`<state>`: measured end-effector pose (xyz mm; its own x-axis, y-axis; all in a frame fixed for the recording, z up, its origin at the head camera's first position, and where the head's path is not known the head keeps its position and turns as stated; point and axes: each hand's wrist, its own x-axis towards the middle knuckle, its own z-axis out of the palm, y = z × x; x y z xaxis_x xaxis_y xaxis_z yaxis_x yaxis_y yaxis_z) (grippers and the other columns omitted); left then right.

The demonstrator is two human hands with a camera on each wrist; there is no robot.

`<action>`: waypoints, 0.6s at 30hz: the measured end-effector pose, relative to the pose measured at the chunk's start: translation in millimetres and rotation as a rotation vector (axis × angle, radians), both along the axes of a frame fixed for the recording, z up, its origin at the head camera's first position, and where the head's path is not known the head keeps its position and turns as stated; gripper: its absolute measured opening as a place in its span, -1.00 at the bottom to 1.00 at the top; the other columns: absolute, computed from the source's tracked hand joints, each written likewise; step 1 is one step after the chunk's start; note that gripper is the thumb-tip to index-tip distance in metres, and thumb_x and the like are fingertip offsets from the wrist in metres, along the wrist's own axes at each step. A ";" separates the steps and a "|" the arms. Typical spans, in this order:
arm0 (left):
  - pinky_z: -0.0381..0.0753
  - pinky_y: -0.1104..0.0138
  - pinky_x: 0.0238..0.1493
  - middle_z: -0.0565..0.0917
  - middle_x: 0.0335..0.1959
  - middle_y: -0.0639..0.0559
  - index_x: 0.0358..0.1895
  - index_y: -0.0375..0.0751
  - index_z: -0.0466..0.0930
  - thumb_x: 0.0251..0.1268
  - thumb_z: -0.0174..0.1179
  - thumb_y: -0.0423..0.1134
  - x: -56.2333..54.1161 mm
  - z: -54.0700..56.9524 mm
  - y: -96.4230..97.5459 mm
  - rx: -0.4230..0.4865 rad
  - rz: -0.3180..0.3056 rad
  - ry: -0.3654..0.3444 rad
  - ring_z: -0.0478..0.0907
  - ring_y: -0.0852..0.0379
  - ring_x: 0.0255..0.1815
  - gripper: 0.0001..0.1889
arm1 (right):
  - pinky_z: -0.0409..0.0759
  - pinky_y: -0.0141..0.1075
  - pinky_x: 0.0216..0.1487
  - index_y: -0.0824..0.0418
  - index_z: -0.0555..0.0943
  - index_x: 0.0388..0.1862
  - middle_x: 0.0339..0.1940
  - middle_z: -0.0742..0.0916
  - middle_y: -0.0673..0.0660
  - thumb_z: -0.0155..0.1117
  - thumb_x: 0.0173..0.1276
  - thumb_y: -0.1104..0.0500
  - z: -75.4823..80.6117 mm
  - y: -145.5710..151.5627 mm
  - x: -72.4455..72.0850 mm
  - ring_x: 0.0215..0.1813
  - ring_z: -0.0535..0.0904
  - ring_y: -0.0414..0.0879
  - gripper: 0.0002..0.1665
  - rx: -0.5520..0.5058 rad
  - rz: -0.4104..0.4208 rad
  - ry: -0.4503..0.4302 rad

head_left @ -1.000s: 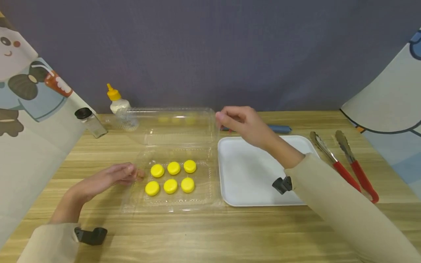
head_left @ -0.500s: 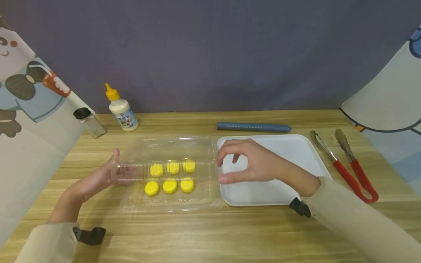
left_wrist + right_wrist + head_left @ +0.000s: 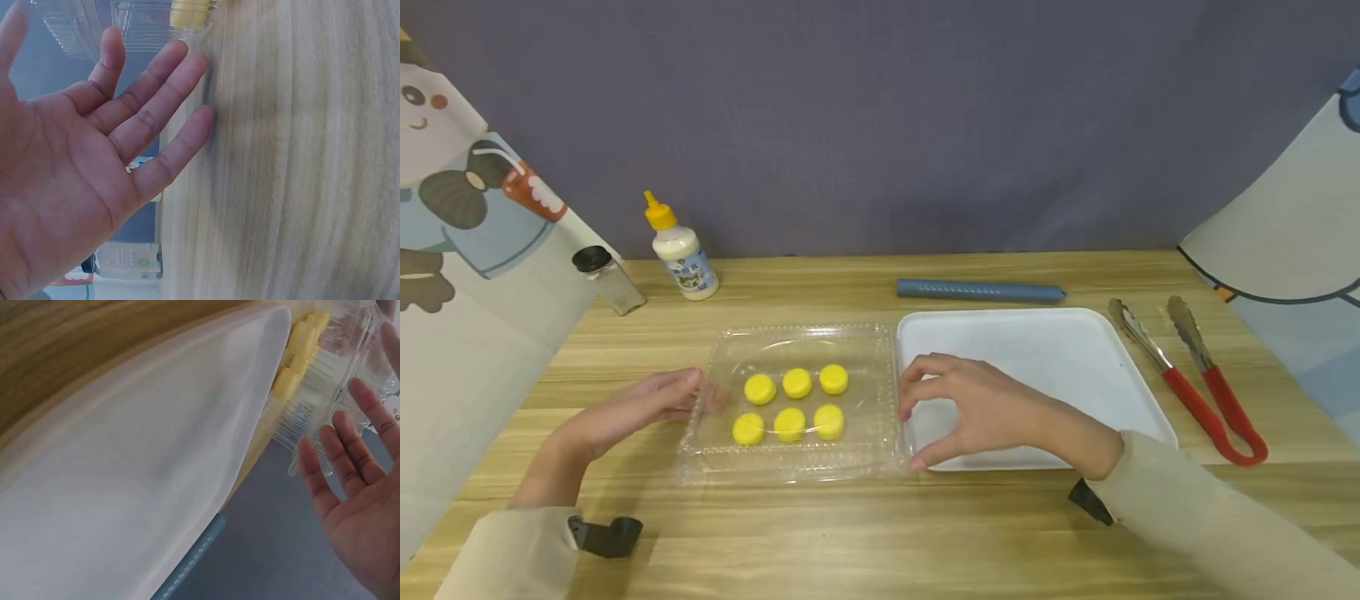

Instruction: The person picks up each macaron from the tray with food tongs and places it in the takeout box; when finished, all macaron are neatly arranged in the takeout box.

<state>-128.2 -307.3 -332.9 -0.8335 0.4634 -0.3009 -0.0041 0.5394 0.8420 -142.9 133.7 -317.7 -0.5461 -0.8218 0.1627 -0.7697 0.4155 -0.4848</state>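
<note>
A clear plastic clamshell box [image 3: 808, 340] lies before me, its lid folded down over several round yellow pieces [image 3: 797, 382] in two rows. Whether the lid is pressed fully onto the base cannot be told. My left hand [image 3: 638, 408] is at the box's left side; in the left wrist view its fingers [image 3: 156, 122] are loosely extended, with nothing in the palm. At the right edge, my right hand [image 3: 981, 408] spreads its thumb and fingers along the lid's side. The right wrist view shows those fingers [image 3: 312, 472] extended beside the lid, contact being hard to judge.
Right of the box lies a white tray [image 3: 1052, 358], partly under my right hand. Behind it is a blue-grey stick-shaped thing [image 3: 981, 290]. Red-handled tongs [image 3: 1206, 400] lie at far right. A yellow-capped bottle [image 3: 685, 258] and a black-capped jar [image 3: 610, 281] stand back left.
The lid has swung from upright at the back down over the base and yellow pieces. My right hand has come forward and down along the box's right side; the left stays at its left side.
</note>
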 end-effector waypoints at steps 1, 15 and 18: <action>0.50 0.04 0.30 0.47 0.30 -0.50 0.36 -0.55 0.31 0.71 -0.38 0.10 0.0 -0.1 0.1 -0.002 0.002 0.005 0.46 -0.27 0.33 -0.31 | 0.59 -0.08 0.12 -0.10 0.70 -0.17 0.07 0.63 -0.14 0.58 0.10 -0.28 -0.8 0.3 -0.2 0.15 0.55 -0.16 -0.57 -0.004 -0.004 -0.009; 0.45 0.01 0.34 0.45 0.36 -0.38 0.45 -0.58 0.18 0.65 -0.19 0.02 2.6 5.0 2.0 -0.039 0.026 -0.010 0.36 -0.33 0.40 -0.32 | 0.57 -0.31 -0.32 -0.03 0.63 -0.40 -0.36 0.64 -0.15 0.53 0.25 -0.10 -15.9 0.4 4.6 -0.24 0.58 -0.13 -0.74 -0.098 -0.095 -0.358; 0.48 0.16 0.30 0.51 0.32 -0.32 0.42 -0.54 0.27 0.65 -0.19 -0.01 2.2 5.4 1.5 -0.026 0.017 -0.006 0.39 -0.28 0.38 -0.37 | 0.61 -0.30 -0.26 -0.01 0.67 -0.41 -0.44 0.70 -0.11 0.43 0.36 -0.08 -21.7 -0.6 4.4 -0.30 0.61 -0.18 -0.77 -0.048 -0.039 -0.521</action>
